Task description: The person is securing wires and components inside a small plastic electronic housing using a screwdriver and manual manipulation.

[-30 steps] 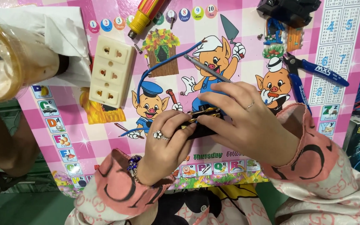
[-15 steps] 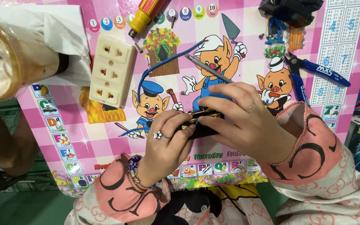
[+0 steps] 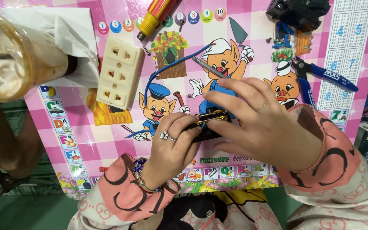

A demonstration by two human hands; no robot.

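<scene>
Upper left of frame: clear plastic cup (image 3: 9, 55) with a milky iced drink, white paper napkin (image 3: 71, 40) just beside it. Right of that, cream three-outlet socket plate (image 3: 119, 72) lying flat on the pink checked cartoon worktop (image 3: 120, 123). Top centre: yellow-and-red screwdriver (image 3: 156, 17), tip pointing lower left.

Centre: blue wire (image 3: 171, 66) curves from mid-frame up toward the upper middle; thin grey metal rod (image 3: 209, 68) lies tilted just above the hands.

Left hand (image 3: 173, 147), ring on one finger, grip closed around the left end of a small black part with brass contacts (image 3: 207, 123), which sits at frame centre, just above the worktop between both hands. Right hand (image 3: 263, 121) covers its right side, fingers curled over it, grip closed on the same part; can't tell exactly how the fingertips pinch.

Upper right: black plastic housing (image 3: 299, 10), blue-handled cutters (image 3: 320, 74) below it, well apart from the hands.
</scene>
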